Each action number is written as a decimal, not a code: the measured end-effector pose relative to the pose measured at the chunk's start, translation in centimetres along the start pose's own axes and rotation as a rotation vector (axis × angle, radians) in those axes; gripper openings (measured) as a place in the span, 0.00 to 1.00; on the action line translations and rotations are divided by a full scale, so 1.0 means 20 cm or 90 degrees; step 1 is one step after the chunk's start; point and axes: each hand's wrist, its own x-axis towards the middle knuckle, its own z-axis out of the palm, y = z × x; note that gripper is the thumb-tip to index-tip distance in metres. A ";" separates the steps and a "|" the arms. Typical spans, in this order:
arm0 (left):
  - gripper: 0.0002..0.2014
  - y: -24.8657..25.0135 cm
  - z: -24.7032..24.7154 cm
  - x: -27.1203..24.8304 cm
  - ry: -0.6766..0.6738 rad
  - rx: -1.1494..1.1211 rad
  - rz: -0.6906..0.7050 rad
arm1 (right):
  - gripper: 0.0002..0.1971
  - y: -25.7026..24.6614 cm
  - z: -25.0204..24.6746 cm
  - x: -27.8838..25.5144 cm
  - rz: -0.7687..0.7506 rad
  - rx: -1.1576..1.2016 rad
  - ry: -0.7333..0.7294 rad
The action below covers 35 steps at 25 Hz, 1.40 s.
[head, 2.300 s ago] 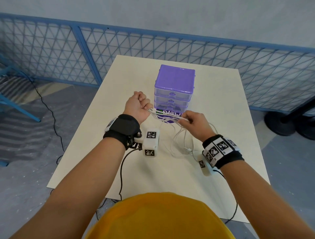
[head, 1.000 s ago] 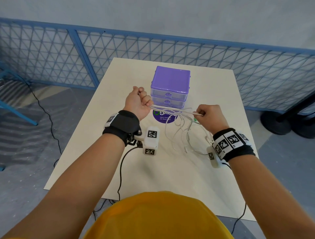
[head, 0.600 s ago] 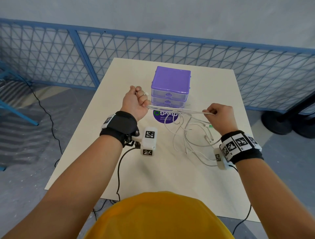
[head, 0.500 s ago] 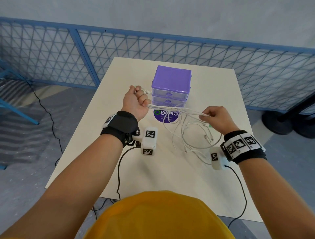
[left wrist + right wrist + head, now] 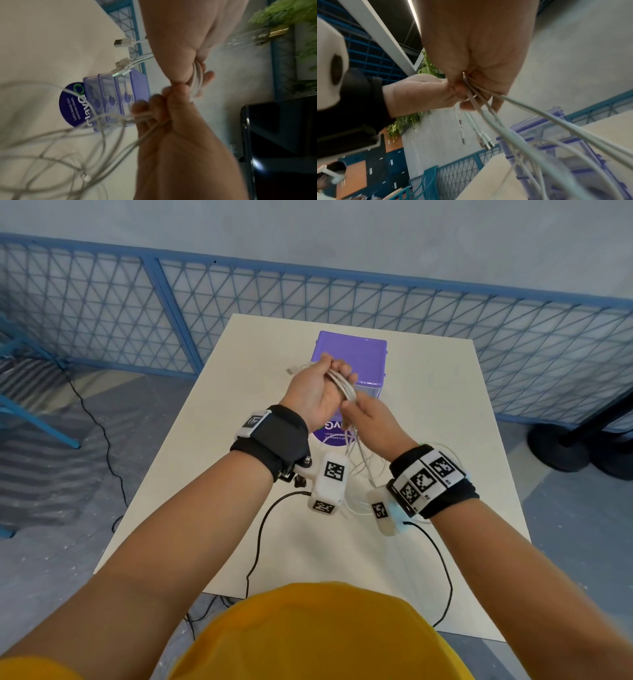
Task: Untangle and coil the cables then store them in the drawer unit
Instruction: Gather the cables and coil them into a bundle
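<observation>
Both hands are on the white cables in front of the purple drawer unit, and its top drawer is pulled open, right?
Not quite. Both the left hand and right hand do grip the white cables, but the purple drawer unit has all its drawers closed, as the left wrist view shows.

The far middle of the tabletop (image 5: 442,405) is occupied by the purple drawer unit (image 5: 352,350), whose front is blocked by the left hand (image 5: 317,397) and right hand (image 5: 370,419), held together just before it. Loose white cables (image 5: 363,460) are hung from the hands onto the surface beneath. Bare tabletop is left along the left, right and near sides. The far edge is closed off by a blue mesh fence (image 5: 171,302).
</observation>
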 end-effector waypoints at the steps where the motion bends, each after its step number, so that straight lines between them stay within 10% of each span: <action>1: 0.15 0.01 -0.02 0.00 -0.029 0.079 0.009 | 0.14 -0.01 -0.01 0.01 0.006 0.070 0.037; 5: 0.14 -0.10 -0.21 0.00 -0.217 0.665 0.010 | 0.16 -0.04 -0.08 0.04 0.029 0.396 0.122; 7: 0.13 -0.19 -0.29 -0.01 -0.180 0.749 0.011 | 0.17 -0.06 -0.13 0.06 0.027 0.497 0.133; 17: 0.14 -0.06 -0.45 -0.03 0.126 0.417 0.131 | 0.18 0.07 -0.37 0.00 0.135 0.711 0.386; 24: 0.16 0.03 -0.61 -0.01 0.281 0.033 0.055 | 0.18 0.12 -0.46 -0.04 0.111 0.714 0.450; 28: 0.14 -0.09 -0.66 -0.03 0.371 0.290 -0.128 | 0.18 0.07 -0.48 -0.06 0.100 0.709 0.434; 33: 0.26 -0.09 -0.55 -0.13 0.162 0.783 -0.436 | 0.18 0.01 -0.42 -0.07 0.082 0.688 0.365; 35: 0.28 -0.04 -0.40 -0.13 0.134 1.066 -0.373 | 0.18 -0.01 -0.39 -0.07 0.079 0.684 0.330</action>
